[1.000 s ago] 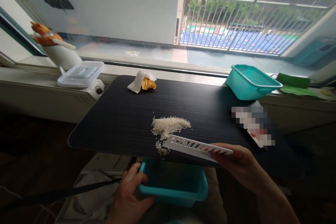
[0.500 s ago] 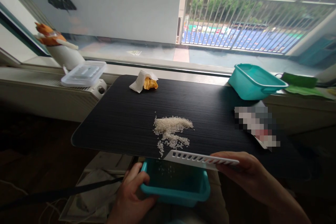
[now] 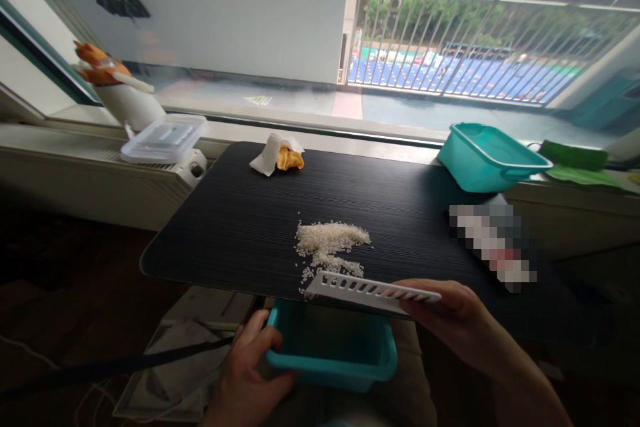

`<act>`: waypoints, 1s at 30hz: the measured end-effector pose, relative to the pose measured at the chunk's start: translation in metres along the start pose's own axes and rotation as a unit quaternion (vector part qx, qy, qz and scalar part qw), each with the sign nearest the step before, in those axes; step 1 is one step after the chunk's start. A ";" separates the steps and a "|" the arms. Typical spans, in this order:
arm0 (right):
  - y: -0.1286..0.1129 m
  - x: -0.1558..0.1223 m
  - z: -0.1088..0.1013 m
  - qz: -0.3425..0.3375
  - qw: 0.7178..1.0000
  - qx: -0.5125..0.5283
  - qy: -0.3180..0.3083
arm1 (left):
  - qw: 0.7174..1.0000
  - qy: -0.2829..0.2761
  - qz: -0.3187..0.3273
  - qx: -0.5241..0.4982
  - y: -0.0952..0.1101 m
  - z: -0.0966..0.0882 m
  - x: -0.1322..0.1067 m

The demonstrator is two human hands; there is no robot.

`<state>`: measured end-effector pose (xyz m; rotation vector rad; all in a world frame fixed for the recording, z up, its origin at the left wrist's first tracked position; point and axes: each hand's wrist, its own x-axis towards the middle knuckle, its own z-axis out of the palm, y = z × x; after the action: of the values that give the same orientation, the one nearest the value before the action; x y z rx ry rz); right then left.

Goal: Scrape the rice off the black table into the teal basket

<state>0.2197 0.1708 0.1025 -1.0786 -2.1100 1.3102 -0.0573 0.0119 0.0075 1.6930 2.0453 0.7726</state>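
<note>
A pile of white rice grains (image 3: 331, 243) lies on the black table (image 3: 235, 220) near its front edge. My right hand (image 3: 453, 320) is closed on a white slotted plastic strip (image 3: 370, 289), which lies flat across the table's front edge just below the rice. My left hand (image 3: 245, 373) grips the left rim of a teal plastic tub (image 3: 333, 353) held under the table edge, directly beneath the strip.
A second teal tub (image 3: 487, 157) stands at the table's back right. A crumpled tissue with an orange scrap (image 3: 277, 155) sits at the back. A clear lidded box (image 3: 163, 139) and a white cup rest on the sill at left. A blurred packet (image 3: 493, 240) lies at right.
The strip dragged part of the rice toward the front edge and some grains fell into the tub; it has since moved back up a little onto the table. The left hand stayed on the tub.
</note>
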 end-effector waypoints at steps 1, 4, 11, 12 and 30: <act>-0.001 -0.001 -0.001 -0.001 1.000 -0.001 -0.007 | 1.000 -0.003 -0.001 -0.005 0.001 0.000 0.000; -0.002 0.001 0.000 -0.005 1.000 0.011 -0.003 | 1.000 0.011 0.002 -0.012 0.003 -0.001 0.002; 0.000 0.009 0.008 0.000 1.000 0.013 0.011 | 1.000 0.009 -0.008 -0.009 -0.003 -0.003 0.002; -0.001 0.007 0.007 -0.001 1.000 0.008 0.002 | 1.000 0.005 -0.015 -0.012 -0.005 -0.004 0.001; -0.005 0.009 0.011 -0.006 0.999 0.031 0.032 | 1.000 0.004 -0.013 0.011 -0.009 -0.008 0.000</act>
<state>0.2047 0.1701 0.1018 -1.0675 -2.0138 1.3088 -0.0692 0.0096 0.0079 1.6748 2.0844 0.7526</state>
